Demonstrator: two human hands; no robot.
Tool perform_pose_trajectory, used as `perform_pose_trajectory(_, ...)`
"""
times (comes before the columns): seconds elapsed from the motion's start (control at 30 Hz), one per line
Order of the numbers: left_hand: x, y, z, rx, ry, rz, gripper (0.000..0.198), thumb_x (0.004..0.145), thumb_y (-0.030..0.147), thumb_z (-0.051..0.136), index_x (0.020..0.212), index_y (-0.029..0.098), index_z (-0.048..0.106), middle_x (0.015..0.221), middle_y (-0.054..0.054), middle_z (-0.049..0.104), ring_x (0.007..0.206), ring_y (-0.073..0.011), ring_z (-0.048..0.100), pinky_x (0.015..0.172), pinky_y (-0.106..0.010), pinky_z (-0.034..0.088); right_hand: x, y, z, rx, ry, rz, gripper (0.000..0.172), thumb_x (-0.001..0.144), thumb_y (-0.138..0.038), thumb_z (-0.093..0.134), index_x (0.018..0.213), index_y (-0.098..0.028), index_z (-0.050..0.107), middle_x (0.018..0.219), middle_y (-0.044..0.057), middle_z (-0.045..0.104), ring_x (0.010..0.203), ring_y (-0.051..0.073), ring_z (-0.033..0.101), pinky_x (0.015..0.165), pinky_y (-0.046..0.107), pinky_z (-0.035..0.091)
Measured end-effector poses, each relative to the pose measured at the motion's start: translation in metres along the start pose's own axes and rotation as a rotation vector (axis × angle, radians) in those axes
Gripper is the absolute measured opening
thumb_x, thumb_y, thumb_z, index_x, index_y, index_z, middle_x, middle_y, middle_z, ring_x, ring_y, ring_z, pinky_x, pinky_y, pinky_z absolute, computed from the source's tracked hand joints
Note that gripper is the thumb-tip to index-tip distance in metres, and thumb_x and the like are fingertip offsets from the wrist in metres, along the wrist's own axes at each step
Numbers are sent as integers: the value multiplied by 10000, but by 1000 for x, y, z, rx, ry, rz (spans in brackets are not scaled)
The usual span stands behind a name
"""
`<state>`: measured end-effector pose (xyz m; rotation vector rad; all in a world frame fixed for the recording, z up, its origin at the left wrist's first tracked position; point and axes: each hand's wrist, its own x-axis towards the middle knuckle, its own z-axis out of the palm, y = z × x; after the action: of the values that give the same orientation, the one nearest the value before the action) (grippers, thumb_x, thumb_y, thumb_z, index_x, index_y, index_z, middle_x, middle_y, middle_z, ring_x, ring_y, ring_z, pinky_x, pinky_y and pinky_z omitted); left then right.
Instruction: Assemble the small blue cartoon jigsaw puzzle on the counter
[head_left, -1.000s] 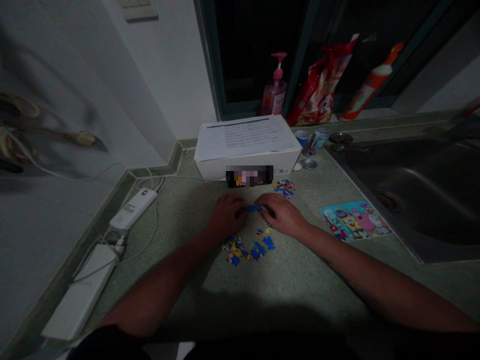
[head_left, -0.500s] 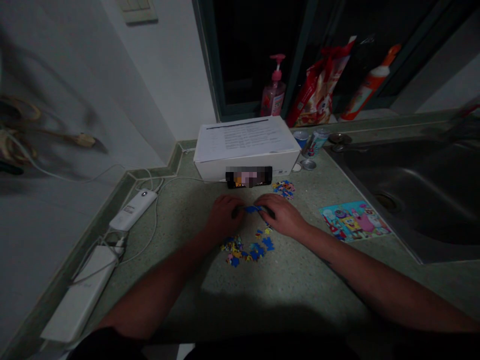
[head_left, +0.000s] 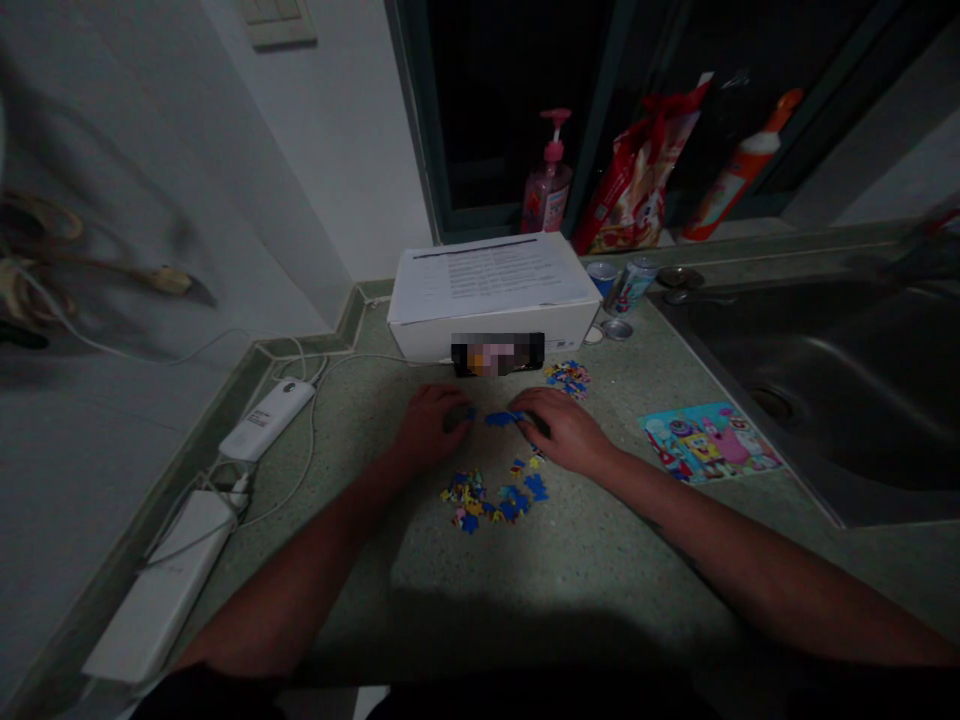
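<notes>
1. nearest the camera, a bare stretch of the speckled green countertop (head_left: 570,580) is crossed by both forearms, which are laid low, probably so the wrists are steadied by the surface.
2. a loose pile of puzzle pieces (head_left: 491,495), mostly blue and yellow, is spread flat just in front of the hands, within short reach of either.
3. the left hand (head_left: 431,425) is held palm down with its fingers bent onto the counter. a small blue bit shows at its fingertips, but whether it is pinched cannot be told.
4. the right hand (head_left: 566,430) is also held palm down with its fingers curled. its tips are at the right end of the joined blue pieces (head_left: 501,418), which lie flat on the counter between the 2 hands. a closed grip cannot be confirmed in this dim light.
5. to the right, near the sink (head_left: 825,380), a cartoon picture card (head_left: 709,440) is laid face up, so its print stays readable.
6. to the left, 2 white power units (head_left: 266,418) with cables are kept along the wall edge, apart from the pieces.
7. a second small pile (head_left: 568,377) sits just beyond the right hand.
8. behind it, a white box (head_left: 491,295) topped with a printed sheet is set, with 2 cans (head_left: 630,283) beside it.
9. farthest away, on the window ledge, a pink pump bottle (head_left: 550,180) and a red bag (head_left: 637,170) are noted.
</notes>
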<state>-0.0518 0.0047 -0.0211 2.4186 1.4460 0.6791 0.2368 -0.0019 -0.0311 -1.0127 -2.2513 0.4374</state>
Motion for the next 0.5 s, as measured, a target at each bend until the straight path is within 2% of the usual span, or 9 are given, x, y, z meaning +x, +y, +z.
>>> perform_pose_trajectory(0.33, 5, 0, 3, 14, -18, 11, 234, 870, 216, 785, 1103, 230, 788, 1325, -106, 705, 1310, -330, 615, 1194, -566, 474, -1, 2, 2, 9, 1, 0, 279, 997, -213, 596, 1220, -237, 761, 1222, 118, 780, 1199, 315, 707, 1083, 559, 538)
perform_pose_trajectory(0.5, 8, -1, 5, -16, -9, -7, 216, 819, 207, 817, 1030, 232, 775, 1339, -117, 706, 1330, -351, 616, 1191, -585, 486, -1, 1, 1, 3, 1, -3, 247, 1009, -223, 591, 1203, -245, 742, 1211, 109, 776, 1198, 306, 704, 1080, 535, 538)
